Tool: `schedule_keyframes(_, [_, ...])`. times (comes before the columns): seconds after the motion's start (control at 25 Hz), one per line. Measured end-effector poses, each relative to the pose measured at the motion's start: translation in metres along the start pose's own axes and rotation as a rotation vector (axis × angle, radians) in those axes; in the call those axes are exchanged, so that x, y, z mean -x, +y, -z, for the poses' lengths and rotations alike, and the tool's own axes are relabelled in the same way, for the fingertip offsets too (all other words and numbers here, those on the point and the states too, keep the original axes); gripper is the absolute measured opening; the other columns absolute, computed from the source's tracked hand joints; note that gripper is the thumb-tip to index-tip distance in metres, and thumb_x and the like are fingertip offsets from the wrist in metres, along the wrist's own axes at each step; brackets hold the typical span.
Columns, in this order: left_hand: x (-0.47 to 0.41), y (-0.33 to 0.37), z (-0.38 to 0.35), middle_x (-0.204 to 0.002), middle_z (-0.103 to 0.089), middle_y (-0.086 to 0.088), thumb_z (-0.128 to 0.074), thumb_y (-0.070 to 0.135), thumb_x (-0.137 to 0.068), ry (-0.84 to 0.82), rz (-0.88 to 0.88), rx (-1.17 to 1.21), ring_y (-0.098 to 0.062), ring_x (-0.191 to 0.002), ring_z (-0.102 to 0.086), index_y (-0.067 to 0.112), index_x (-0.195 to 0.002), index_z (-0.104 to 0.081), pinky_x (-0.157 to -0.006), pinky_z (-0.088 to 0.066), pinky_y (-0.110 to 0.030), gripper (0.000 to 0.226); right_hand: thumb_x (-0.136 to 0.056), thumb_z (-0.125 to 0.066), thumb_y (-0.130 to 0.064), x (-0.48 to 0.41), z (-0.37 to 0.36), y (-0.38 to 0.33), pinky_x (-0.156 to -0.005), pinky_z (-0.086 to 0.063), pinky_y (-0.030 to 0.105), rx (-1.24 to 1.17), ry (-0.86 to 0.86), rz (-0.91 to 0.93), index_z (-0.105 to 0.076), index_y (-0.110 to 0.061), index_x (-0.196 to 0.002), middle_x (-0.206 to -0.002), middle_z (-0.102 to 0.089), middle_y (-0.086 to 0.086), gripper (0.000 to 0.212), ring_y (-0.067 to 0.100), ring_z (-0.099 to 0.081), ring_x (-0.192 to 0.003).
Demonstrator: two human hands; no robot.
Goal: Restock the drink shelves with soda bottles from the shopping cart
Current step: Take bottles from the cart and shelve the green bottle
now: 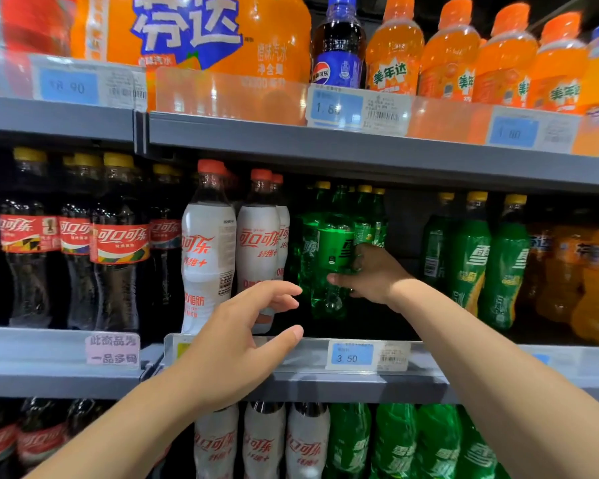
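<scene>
On the middle shelf [325, 382], right of the dark cola bottles [118, 243] and the white-label bottles [208, 250], our left hand [236, 340] hovers at the shelf edge, fingers spread wide and holding nothing. Further right, our right hand [370, 274] grips a green soda bottle [332, 257], upright among other green bottles [467, 257], above a blue price tag [351, 354].

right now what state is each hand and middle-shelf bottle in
right hand, grips the green plastic soda bottle
green plastic soda bottle, upright, held
left hand, fingers spread, holding nothing
white-labelled cola bottles, upright, red caps on
dark cola bottles, upright, yellow caps on
</scene>
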State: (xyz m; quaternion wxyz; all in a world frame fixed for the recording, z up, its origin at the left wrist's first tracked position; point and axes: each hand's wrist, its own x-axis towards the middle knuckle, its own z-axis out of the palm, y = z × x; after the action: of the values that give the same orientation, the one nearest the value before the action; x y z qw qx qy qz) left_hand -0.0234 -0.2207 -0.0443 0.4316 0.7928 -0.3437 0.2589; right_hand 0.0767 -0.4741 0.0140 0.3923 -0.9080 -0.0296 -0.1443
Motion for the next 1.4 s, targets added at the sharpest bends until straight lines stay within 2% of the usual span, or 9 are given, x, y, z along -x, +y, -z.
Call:
schedule_keyframes(0.24, [0.004, 0.0, 0.011, -0.116, -0.063, 0.027, -0.069, 0.032, -0.092, 0.005, 0.002, -0.02, 0.0, -0.118, -0.058, 0.041, -0.126, -0.059, -0.086, -0.051, -0.02, 0.037, -0.078, -0.087, -0.036, -0.015, -0.005, -0.003, -0.101, -0.055, 0.047, 0.09, -0.017, -0.008, -0.053, -0.011, -0.139, -0.139, -0.06, 0.011, 0.074, 0.029, -0.06, -0.125])
schedule_keyframes(0.36, [0.005, -0.001, 0.016, -0.117, -0.061, 0.028, -0.069, 0.029, -0.093, -0.002, -0.008, -0.032, 0.0, -0.119, -0.057, 0.041, -0.127, -0.059, -0.093, -0.047, -0.017, 0.037, -0.081, -0.082, -0.047, -0.004, -0.004, -0.01, -0.108, -0.046, 0.037, 0.217, -0.016, -0.013, -0.036, -0.01, -0.154, -0.154, -0.048, 0.011, 0.094, 0.03, -0.05, -0.137])
schedule_keyframes(0.48, [0.006, -0.003, 0.019, -0.119, -0.06, 0.029, -0.068, 0.031, -0.094, -0.028, -0.031, -0.044, 0.002, -0.12, -0.057, 0.04, -0.13, -0.057, -0.096, -0.045, -0.015, 0.039, -0.088, -0.072, -0.055, 0.028, 0.0, -0.023, -0.106, -0.044, 0.034, 0.319, 0.058, 0.026, -0.026, -0.014, -0.159, -0.158, -0.043, 0.008, 0.094, 0.03, -0.047, -0.14])
schedule_keyframes(0.56, [0.009, -0.004, 0.022, -0.12, -0.06, 0.029, -0.067, 0.033, -0.094, -0.039, -0.046, -0.047, 0.004, -0.121, -0.056, 0.04, -0.132, -0.057, -0.095, -0.045, -0.013, 0.04, -0.091, -0.071, -0.048, 0.06, 0.003, -0.029, -0.106, -0.047, 0.034, 0.169, 0.152, 0.156, -0.038, -0.02, -0.153, -0.149, -0.054, 0.001, 0.076, 0.02, -0.053, -0.135])
schedule_keyframes(0.72, [0.017, -0.006, 0.026, -0.121, -0.063, 0.025, -0.067, 0.031, -0.095, -0.036, -0.095, -0.039, 0.003, -0.122, -0.057, 0.034, -0.132, -0.059, -0.097, -0.046, -0.015, 0.038, -0.092, -0.069, -0.036, 0.131, 0.002, -0.03, -0.099, -0.05, 0.015, -0.132, 0.232, 0.403, -0.06, -0.032, -0.135, -0.13, -0.063, -0.024, 0.044, -0.008, -0.054, -0.126])
schedule_keyframes(0.8, [0.024, -0.004, 0.031, -0.122, -0.064, 0.023, -0.066, 0.032, -0.094, -0.019, -0.136, -0.04, -0.001, -0.122, -0.058, 0.031, -0.129, -0.061, -0.098, -0.048, -0.017, 0.036, -0.09, -0.067, -0.039, 0.158, -0.006, -0.032, -0.098, -0.048, 0.011, -0.201, 0.233, 0.441, -0.062, -0.034, -0.132, -0.129, -0.064, -0.027, 0.042, -0.008, -0.054, -0.127])
schedule_keyframes(1.0, [0.058, -0.01, 0.055, -0.125, -0.064, 0.014, -0.061, 0.038, -0.095, 0.013, -0.165, -0.011, -0.015, -0.123, -0.061, 0.026, -0.129, -0.062, -0.097, -0.052, -0.028, 0.036, -0.09, -0.063, -0.047, 0.205, -0.043, -0.034, -0.105, -0.045, 0.016, -0.212, 0.163, 0.443, -0.06, -0.037, -0.134, -0.136, -0.058, -0.029, 0.045, -0.003, -0.052, -0.131])
schedule_keyframes(1.16, [0.095, -0.019, 0.072, -0.129, -0.06, 0.017, -0.059, 0.039, -0.096, -0.007, -0.164, -0.103, -0.012, -0.125, -0.058, 0.027, -0.132, -0.058, -0.101, -0.046, -0.023, 0.038, -0.092, -0.065, -0.038, 0.234, -0.081, -0.034, -0.102, -0.04, 0.007, -0.217, 0.133, 0.425, -0.056, -0.044, -0.135, -0.136, -0.052, -0.038, 0.044, -0.007, -0.051, -0.129])
schedule_keyframes(1.4, [0.148, -0.035, 0.086, -0.143, -0.051, 0.005, -0.055, 0.042, -0.097, -0.116, -0.083, -0.234, -0.013, -0.138, -0.046, 0.016, -0.141, -0.054, -0.115, -0.036, -0.03, 0.052, -0.092, -0.063, -0.036, 0.264, -0.131, -0.029, -0.107, -0.043, 0.017, -0.23, 0.105, 0.399, -0.054, -0.042, -0.138, -0.138, -0.051, -0.034, 0.047, -0.005, -0.046, -0.135])
